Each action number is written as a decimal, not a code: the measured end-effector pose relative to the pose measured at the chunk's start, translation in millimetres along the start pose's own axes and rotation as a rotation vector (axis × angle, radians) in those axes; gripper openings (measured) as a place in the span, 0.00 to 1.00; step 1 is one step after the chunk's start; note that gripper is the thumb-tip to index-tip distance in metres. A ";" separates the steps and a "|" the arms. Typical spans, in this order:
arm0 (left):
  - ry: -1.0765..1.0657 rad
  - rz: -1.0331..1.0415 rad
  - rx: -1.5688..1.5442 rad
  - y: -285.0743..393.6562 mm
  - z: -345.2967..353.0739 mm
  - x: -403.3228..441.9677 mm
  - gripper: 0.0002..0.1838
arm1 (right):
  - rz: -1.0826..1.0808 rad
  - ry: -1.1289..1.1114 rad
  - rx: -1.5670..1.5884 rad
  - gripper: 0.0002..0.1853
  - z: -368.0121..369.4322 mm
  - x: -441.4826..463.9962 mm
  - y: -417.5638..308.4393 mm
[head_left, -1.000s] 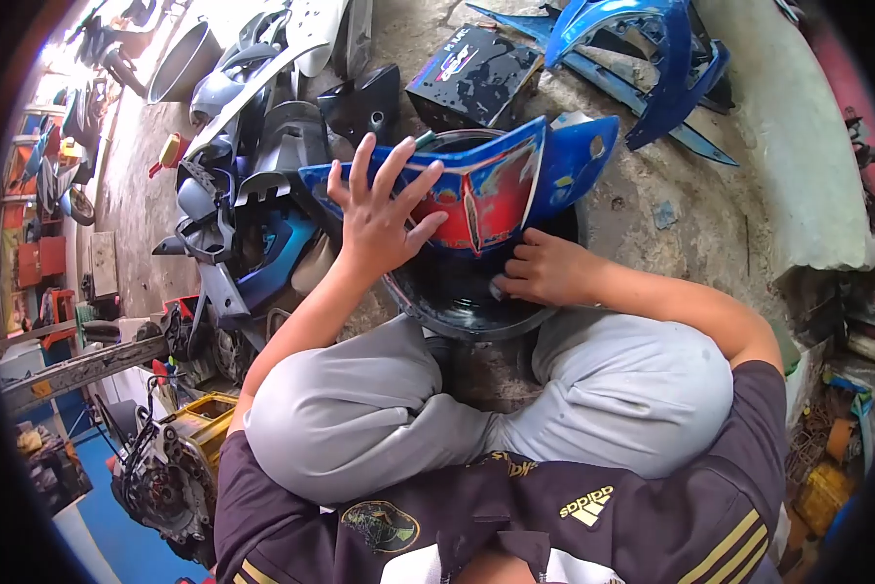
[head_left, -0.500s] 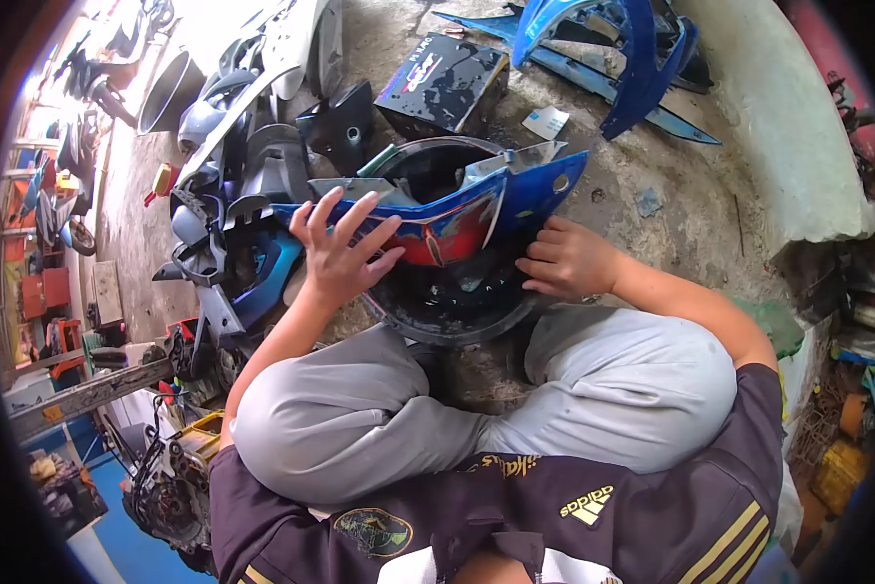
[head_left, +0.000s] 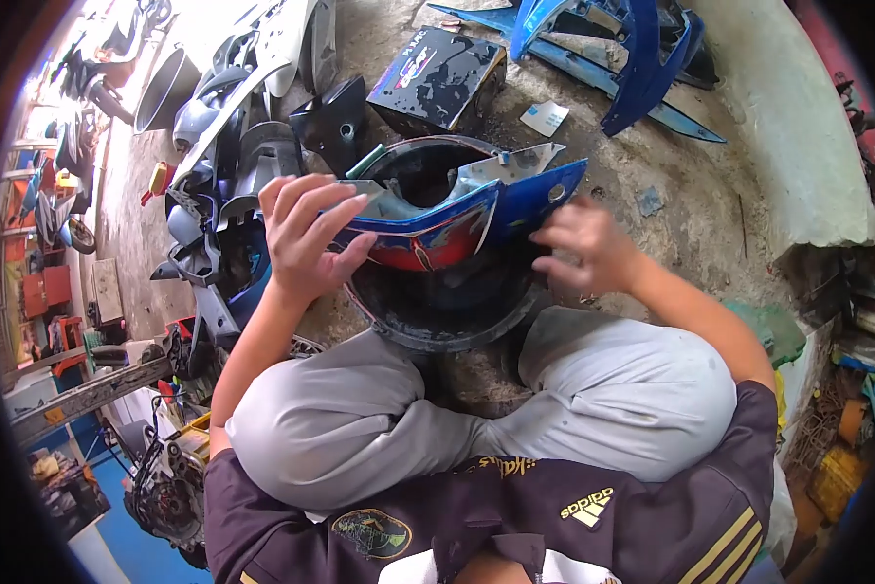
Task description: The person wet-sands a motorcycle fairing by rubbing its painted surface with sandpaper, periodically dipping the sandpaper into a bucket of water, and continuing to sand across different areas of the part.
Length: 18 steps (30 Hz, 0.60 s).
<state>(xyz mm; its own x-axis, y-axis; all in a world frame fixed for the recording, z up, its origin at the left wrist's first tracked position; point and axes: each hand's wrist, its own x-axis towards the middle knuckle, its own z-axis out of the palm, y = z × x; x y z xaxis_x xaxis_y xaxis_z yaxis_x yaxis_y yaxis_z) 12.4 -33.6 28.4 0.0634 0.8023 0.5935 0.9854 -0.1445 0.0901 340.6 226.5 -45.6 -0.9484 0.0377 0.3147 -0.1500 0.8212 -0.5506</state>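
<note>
Head view has us looking down on the blue-and-red panel [head_left: 457, 234], held over the basin [head_left: 457, 338] that stands on the floor [head_left: 681, 238] between our knees [head_left: 642, 384]; whether it touches the basin's rim, we cannot tell. Our left grip [head_left: 306, 238] has fingers and thumb spread about the panel's left end, though we cannot tell whether it clamps there. Our right grip [head_left: 591, 246] is blurred beside the right end, thumb and fingers seemingly parted, and contact is unclear. We judge that doubtful support the main risk: should the left fingers slip on a slick surface, the panel could drop at its right and scrape its painted face on the rim. A hard push from the right might also rock the basin, since neither grip appears to steady it, or send the panel towards the box [head_left: 437, 83] behind.
</note>
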 end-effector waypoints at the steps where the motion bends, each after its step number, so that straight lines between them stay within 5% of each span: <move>1: -0.040 -0.001 -0.017 -0.6 -5.0 7.0 0.22 | 0.070 -0.010 0.044 0.13 -13.1 4.8 -3.2; 6: -0.349 -0.191 -0.198 5.3 -18.7 57.1 0.31 | 0.703 -0.378 0.356 0.14 -116.1 28.5 -1.5; 13: -0.715 -0.271 -0.315 -28.8 29.1 117.4 0.34 | 0.857 -0.173 0.428 0.13 -72.3 63.1 179.4; 18: -0.756 -0.154 -0.265 -68.5 97.0 145.7 0.34 | 0.838 -0.206 -0.057 0.18 10.4 53.9 290.3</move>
<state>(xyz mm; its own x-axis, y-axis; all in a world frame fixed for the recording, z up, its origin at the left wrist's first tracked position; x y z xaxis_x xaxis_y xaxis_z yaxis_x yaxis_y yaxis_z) -30.5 149.4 31.1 0.1132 0.9846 -0.1331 0.9275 -0.0567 0.3695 243.0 461.0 -196.6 -0.7727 0.5440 -0.3270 0.6302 0.5963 -0.4973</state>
